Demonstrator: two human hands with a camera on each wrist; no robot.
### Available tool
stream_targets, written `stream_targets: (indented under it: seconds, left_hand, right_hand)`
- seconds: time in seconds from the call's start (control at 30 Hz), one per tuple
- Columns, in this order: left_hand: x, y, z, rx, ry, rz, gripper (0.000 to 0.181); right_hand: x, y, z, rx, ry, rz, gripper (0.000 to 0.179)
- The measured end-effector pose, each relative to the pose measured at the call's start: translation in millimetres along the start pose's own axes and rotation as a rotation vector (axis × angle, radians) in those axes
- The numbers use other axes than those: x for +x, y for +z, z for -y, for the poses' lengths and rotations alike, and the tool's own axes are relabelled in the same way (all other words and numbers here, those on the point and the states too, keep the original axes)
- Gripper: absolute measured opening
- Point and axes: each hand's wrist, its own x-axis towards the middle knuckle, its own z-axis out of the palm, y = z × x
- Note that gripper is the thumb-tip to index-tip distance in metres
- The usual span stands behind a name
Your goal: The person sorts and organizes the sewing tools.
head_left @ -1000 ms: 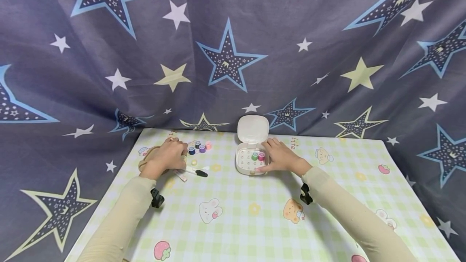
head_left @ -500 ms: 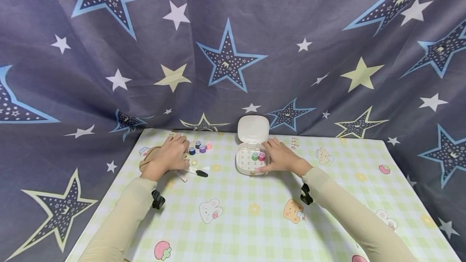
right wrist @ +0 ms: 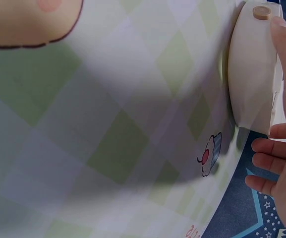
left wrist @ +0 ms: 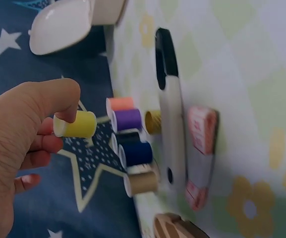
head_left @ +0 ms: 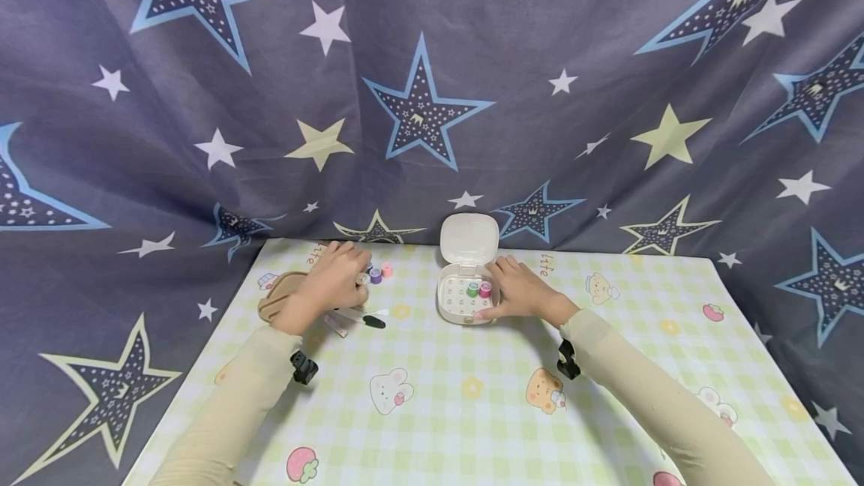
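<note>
My left hand (head_left: 335,276) pinches a yellow thread spool (left wrist: 78,124) between thumb and fingers, lifted above the other spools. Below it in the left wrist view are a pale orange spool (left wrist: 120,104), a purple spool (left wrist: 127,119), a navy spool (left wrist: 137,154) and a tan spool (left wrist: 143,183). My right hand (head_left: 520,291) holds the right side of a white sewing box (head_left: 448,312), its thumb by the front button (right wrist: 261,12). The box's lid (head_left: 469,239) stands raised. A green spool (head_left: 472,289) and a magenta spool (head_left: 485,289) stand on its pegged base.
Near the loose spools lie a white tool with a black tip (left wrist: 166,54), a folded pink-and-white strip (left wrist: 200,158) and a small gold ring-like piece (left wrist: 153,122). A brown case-like thing (head_left: 278,297) is left of my left hand. A starry curtain hangs behind the table.
My left hand has moved right and slightly away from me, now covering part of the loose spool group and uncovering more of the brown thing. The right hand and box have stayed put.
</note>
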Motion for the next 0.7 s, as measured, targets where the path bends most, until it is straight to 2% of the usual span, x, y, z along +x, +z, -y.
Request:
stream_targets:
  seconds: [0.17,0.27,0.43,0.7]
  left_hand:
    - [9.2,-6.5,-13.6,0.033,0.06,-0.05,0.027]
    - [16.1,-7.4,-22.4,0.055,0.102,-0.112,0.028]
    - [28.0,-7.5,-39.1,0.059,0.153,-0.181,0.027]
    - [52.8,-5.1,-68.3,0.039,0.199,-0.197,0.027]
  right_hand:
    - [-0.8,-1.5,0.7,0.0,0.007,0.009,0.108]
    - [-0.9,-2.1,0.9,-0.001,0.012,0.012,0.108]
    - [-1.0,-2.6,1.7,-0.002,0.008,0.011,0.107]
    - [-1.4,-5.1,3.7,-0.006,0.0,0.002,0.106]
